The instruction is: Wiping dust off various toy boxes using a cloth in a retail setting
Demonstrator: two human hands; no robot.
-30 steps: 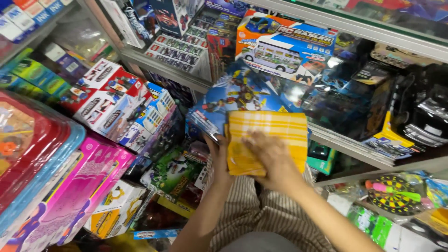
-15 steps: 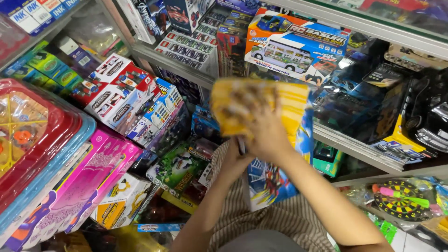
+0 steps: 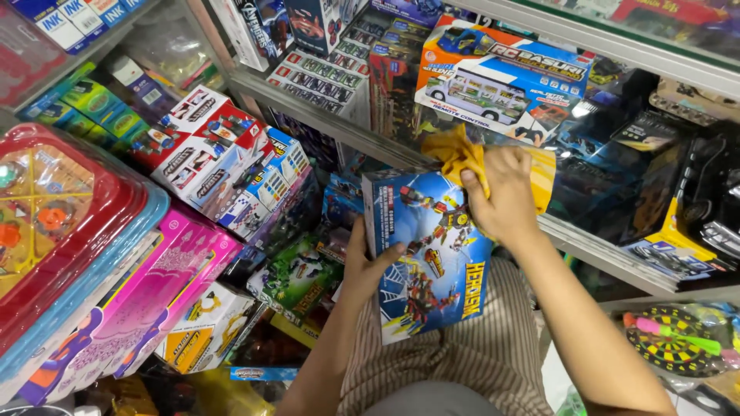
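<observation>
While wiping, both hands work one toy box at frame centre.
Left hand (image 3: 368, 266) clasps blue toy box (image 3: 432, 254); right hand (image 3: 501, 196) clutches yellow cloth (image 3: 459, 154) against its top edge, below shelf (image 3: 324, 127).

Bright, even light; glare on plastic wrapping, edges slightly bent, mostly sharp

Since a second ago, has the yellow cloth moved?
Yes. The yellow cloth slid from the blue toy box's face up to its top edge, toward the shelf rail.
</observation>
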